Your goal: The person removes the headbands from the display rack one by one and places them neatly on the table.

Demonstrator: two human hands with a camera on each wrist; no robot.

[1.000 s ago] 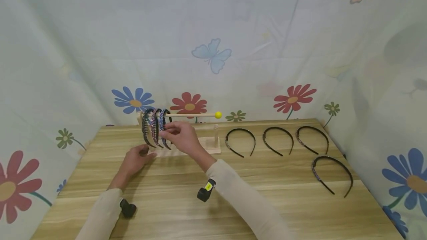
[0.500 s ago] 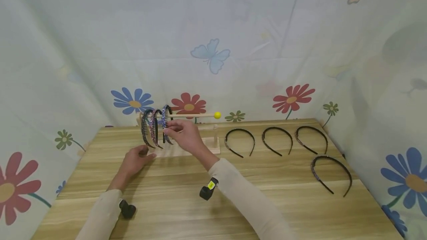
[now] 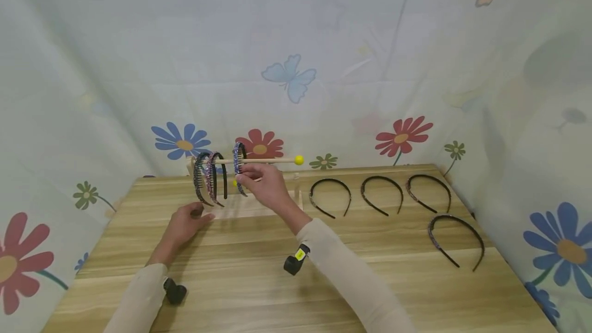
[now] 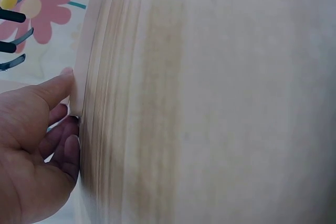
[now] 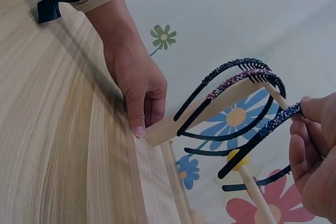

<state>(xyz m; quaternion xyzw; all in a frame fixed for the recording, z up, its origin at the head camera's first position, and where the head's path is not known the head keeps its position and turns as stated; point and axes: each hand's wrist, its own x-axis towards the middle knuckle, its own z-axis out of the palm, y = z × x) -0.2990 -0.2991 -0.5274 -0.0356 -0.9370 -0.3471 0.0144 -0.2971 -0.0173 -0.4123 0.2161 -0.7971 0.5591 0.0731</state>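
My right hand (image 3: 268, 184) pinches a blue glittery headband (image 3: 237, 161) between thumb and fingers, its arch over the upper rod (image 3: 273, 160) of a wooden stand (image 3: 277, 208). Left of it, a black glittery headband (image 3: 198, 181) and a pink glittery one (image 3: 209, 179) hang on the same rod. At the stand's left end, my left hand (image 3: 182, 225) holds the base's corner. In the left wrist view its thumb lies along the base (image 4: 84, 72) edge, with the other fingers curled below. The right wrist view shows the blue headband (image 5: 278, 121) apart from the hanging pair.
Several dark headbands lie on the wooden table to the right, among them one nearest the stand (image 3: 330, 180) and one nearer the front (image 3: 455, 216). A yellow ball (image 3: 299, 160) caps the upper rod. A flowered cloth backdrop (image 3: 351, 107) stands behind the table.
My right hand has moved the blue headband rightward and slightly up along the rod, widening the gap from the pink one. The left hand has stayed at the base.
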